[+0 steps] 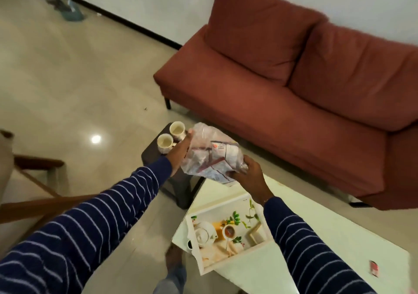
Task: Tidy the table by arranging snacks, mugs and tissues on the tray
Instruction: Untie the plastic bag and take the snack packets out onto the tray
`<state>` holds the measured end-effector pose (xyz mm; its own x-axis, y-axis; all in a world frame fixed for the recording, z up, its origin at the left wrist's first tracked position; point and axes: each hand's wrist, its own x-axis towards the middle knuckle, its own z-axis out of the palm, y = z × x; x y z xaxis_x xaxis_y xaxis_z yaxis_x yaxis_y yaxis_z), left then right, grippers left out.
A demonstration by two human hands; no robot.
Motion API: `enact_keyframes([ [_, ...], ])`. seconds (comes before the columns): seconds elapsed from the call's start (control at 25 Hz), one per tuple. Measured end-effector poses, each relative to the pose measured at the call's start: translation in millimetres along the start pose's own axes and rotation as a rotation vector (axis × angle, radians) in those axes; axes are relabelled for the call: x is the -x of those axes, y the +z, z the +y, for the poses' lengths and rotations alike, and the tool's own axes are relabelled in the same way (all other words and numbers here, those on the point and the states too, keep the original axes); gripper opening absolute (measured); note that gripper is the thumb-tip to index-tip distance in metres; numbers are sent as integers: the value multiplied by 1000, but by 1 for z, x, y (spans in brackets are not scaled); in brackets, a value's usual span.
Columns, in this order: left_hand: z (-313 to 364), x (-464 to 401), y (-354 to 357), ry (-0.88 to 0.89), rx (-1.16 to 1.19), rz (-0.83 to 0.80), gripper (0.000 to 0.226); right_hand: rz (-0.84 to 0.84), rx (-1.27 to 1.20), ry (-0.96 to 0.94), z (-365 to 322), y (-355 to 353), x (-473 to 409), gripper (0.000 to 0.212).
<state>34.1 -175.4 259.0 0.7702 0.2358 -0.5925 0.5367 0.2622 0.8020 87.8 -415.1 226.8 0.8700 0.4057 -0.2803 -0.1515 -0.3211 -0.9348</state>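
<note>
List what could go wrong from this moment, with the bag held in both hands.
1. The tray overhangs the near edge of the white table; setting the plastic bag down on that side could tip it off.
2. The left hand is close to the two mugs on the small dark stool; a careless swing could knock them off.
3. The bag looks loose and slippery, gripped only at its ends by the left hand and right hand, so contents might shift or drop.

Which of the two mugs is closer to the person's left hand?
The farther mug, higher in the picture on the dark stool. The left hand's fingertips reach nearly to its rim, while the nearer mug sits off to the hand's left side.
</note>
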Motion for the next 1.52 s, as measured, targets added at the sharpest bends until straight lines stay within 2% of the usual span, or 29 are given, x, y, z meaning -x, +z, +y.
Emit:
enact_keyframes([
  [0.28, 57, 71, 116, 214, 32, -162, 73, 225, 127, -280, -36, -105, 83, 43],
  [0.44, 91, 117, 180, 404, -118, -232, 50, 351, 250, -464, -45, -161, 126, 42],
  [0.56, 103, 141, 220, 471, -161, -272, 36, 402, 335, -568, -42, -196, 149, 47],
  [0.76, 105, 180, 284, 588, -196, -341, 30, 380, 486, -598, -30, -258, 188, 44],
  [0.92, 101, 197, 321, 659, -198, -373, 30, 285, 518, -636, -40, -306, 216, 57],
  [1.08, 103, 208, 346, 692, -217, -381, 37, 305, 317, -560, -85, -331, 217, 56],
  [1.32, 126, 210, 336, 674, -106, -485, 36, 307, 227, -230, -132, -339, 186, 64],
  [1.36, 131, 210, 332, 672, -81, -494, 35, 337, 318, -190, -133, -336, 182, 59],
  [1.44, 137, 210, 327, 701, -72, -478, 32, 529, 510, -126, -147, -330, 178, 53],
  [1.48, 136, 210, 328, 734, -94, -436, 32, 605, 450, -123, -160, -328, 180, 60],
  [1.52, 133, 210, 329, 774, -138, -369, 33, 618, 290, -107, -174, -326, 182, 69],
])
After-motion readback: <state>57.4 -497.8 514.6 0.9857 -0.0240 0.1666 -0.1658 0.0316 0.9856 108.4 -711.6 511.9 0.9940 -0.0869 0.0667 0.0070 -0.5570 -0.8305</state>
